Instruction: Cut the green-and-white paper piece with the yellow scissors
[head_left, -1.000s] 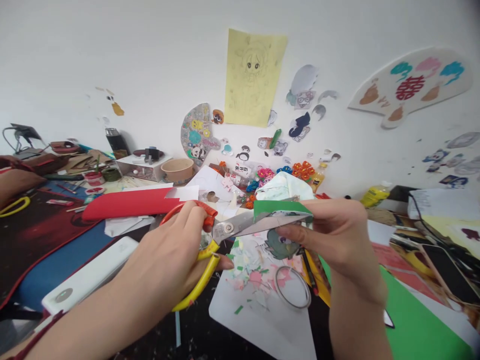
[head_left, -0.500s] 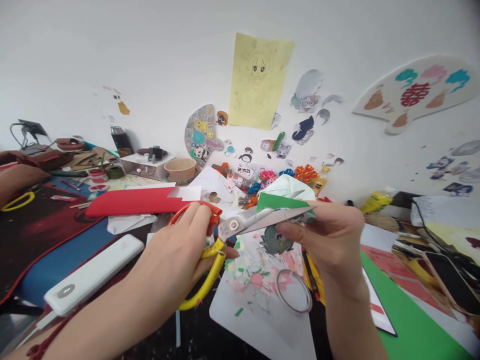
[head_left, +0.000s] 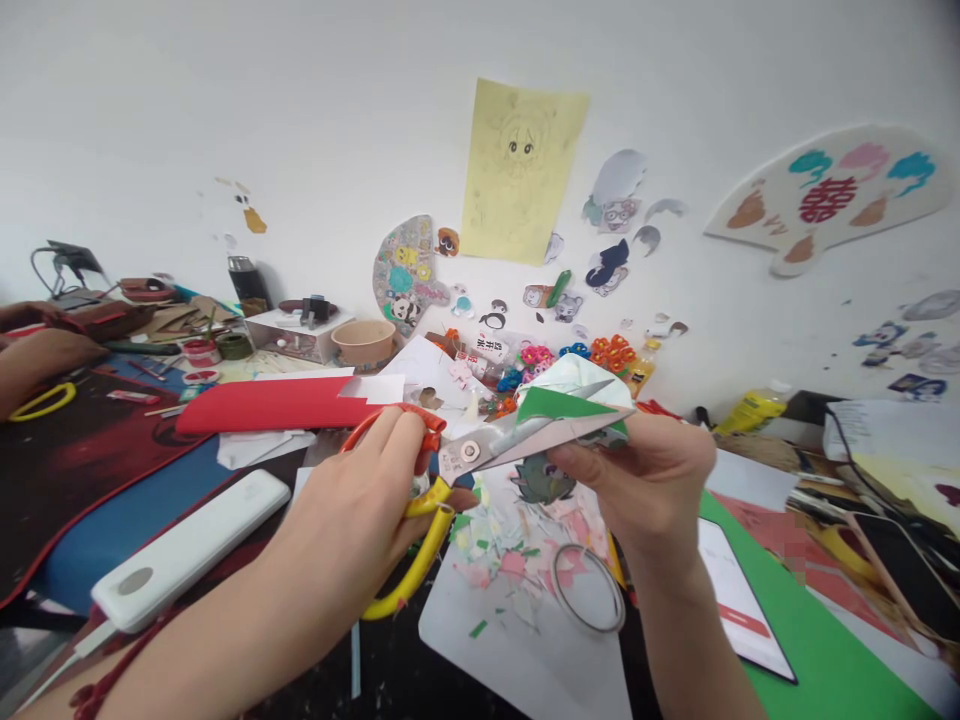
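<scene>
- Your left hand (head_left: 360, 490) is wrapped around the scissors (head_left: 470, 455), whose blades (head_left: 559, 436) stand parted.
- Your right hand (head_left: 652, 470) pinches the green paper (head_left: 555, 403) near its right end, between those blades.
- Below, scraps (head_left: 514, 562) lie on a white sheet (head_left: 517, 660) on the counter (head_left: 390, 685), a metal ring (head_left: 600, 629) just beside them.

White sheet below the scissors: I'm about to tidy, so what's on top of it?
Pink, green and white paper scraps and a metal ring lie on the sheet. The right hand and cutout block part of it; anything behind them can't be seen.
</scene>
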